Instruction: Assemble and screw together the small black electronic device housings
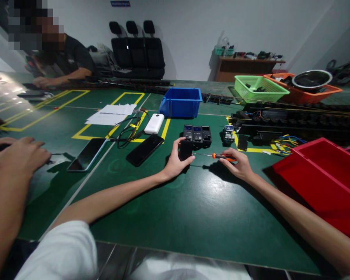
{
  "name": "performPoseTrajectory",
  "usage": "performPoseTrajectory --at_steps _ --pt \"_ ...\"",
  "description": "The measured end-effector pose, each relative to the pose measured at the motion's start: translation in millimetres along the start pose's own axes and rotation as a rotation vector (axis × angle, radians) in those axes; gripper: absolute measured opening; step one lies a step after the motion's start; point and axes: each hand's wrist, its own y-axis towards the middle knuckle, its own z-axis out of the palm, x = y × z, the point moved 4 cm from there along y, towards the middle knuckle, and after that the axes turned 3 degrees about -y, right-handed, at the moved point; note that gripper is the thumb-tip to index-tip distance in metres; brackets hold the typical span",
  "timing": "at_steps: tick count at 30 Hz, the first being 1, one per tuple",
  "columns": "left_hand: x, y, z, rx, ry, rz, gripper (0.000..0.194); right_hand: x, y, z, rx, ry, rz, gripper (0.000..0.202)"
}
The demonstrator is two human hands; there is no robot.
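My left hand [176,161] is closed around a small black box-shaped device [185,151], held just above the green table. In my right hand [237,163] is a screwdriver [218,156] with an orange and black handle. Its thin shaft points left, and the tip is at or very near the device's right side; I cannot tell whether it touches. Right behind the device stands a row of similar black modules [197,134] with small dark windows. A small metal and black part [229,133] sits to their right.
A blue bin [182,103], a white power bank [154,123] and two phones, one black [145,150], one light-edged [87,155], lie ahead and left. A red bin [323,182] stands right, near wires [288,142]. Another person's hands [20,155] work at far left; someone sits across.
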Motion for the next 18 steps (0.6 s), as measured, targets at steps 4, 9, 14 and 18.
performPoseTrajectory --at_steps 4,9,14,18 --pt "-0.6 -0.2 0.1 0.002 -0.003 -0.003 0.076 -1.0 0.1 0.7 0.000 -0.012 0.005 0.012" --pt "-0.1 -0.4 0.2 -0.002 0.000 -0.006 0.075 -2.6 -0.5 2.0 0.001 -0.017 0.021 0.012" --pt "-0.5 -0.7 -0.8 -0.016 0.022 0.006 0.075 -2.9 -1.1 2.6 0.018 -0.025 0.036 0.013" --pt "-0.9 -0.7 -0.6 -0.007 0.019 -0.001 0.075 -3.6 -1.0 3.3 0.039 -0.036 0.055 0.015"
